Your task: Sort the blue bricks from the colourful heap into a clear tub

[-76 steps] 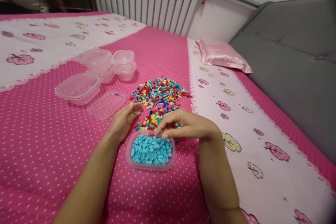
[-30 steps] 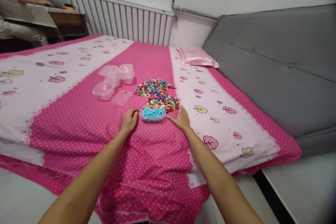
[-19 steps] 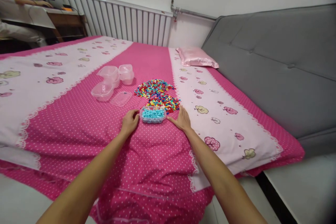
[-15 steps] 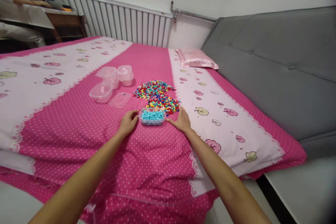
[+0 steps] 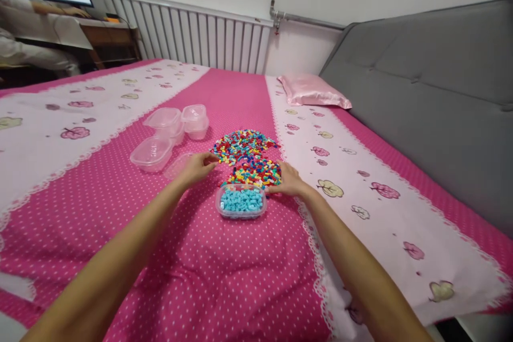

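Your left hand (image 5: pixel 198 169) is at the left side of the heap of mixed bricks (image 5: pixel 243 145), its fingers loosely bent with a gap to the thumb; whether the tips touch any bricks, you cannot tell. Your right hand (image 5: pixel 290 180) is at the heap's right side, thumb spread wide from the fingers and close to the right rim of the clear tub (image 5: pixel 220 204); contact there is unclear. The tub sits upright on the bed (image 5: pixel 224 262), on the near-edge side of the heap, with light-blue bricks (image 5: pixel 241 201) inside. Left of the heap, a flat clear lid (image 5: pixel 172 168) lies partly behind your left hand, with clear containers (image 5: pixel 151 154) beyond it. A pink pillow (image 5: pixel 315 91) lies towards the bed's far right corner, beside the grey headboard (image 5: pixel 420 59).
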`<state>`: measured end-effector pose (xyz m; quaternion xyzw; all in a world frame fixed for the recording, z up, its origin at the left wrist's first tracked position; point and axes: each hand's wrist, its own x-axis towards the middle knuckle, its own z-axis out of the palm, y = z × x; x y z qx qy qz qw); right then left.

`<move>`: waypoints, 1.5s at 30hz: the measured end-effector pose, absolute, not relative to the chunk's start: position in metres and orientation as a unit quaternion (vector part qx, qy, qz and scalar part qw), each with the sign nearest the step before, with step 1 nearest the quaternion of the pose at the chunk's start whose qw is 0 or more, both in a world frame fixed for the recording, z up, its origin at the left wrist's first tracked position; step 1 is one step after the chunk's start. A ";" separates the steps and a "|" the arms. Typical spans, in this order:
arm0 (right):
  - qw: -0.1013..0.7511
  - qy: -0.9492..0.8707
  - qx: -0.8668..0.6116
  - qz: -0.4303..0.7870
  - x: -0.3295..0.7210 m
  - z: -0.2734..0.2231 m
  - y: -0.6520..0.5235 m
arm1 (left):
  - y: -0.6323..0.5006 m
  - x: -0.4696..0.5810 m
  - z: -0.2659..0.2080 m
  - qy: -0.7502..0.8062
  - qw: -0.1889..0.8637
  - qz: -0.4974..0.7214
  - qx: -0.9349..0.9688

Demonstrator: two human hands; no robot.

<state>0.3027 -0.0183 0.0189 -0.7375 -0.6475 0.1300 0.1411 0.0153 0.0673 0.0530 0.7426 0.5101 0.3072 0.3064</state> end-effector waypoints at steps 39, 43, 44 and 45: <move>0.138 -0.594 -0.777 0.156 0.299 0.021 0.087 | 0.147 0.078 0.023 0.516 0.137 0.078 0.842; 0.150 -0.591 -0.776 0.158 0.300 0.018 0.089 | 0.145 0.078 0.021 0.517 0.132 0.096 0.840; 0.153 -0.591 -0.776 0.158 0.301 0.016 0.089 | 0.145 0.078 0.021 0.516 0.131 0.102 0.840; 0.157 -0.591 -0.776 0.157 0.301 0.015 0.090 | 0.145 0.077 0.021 0.513 0.136 0.109 0.841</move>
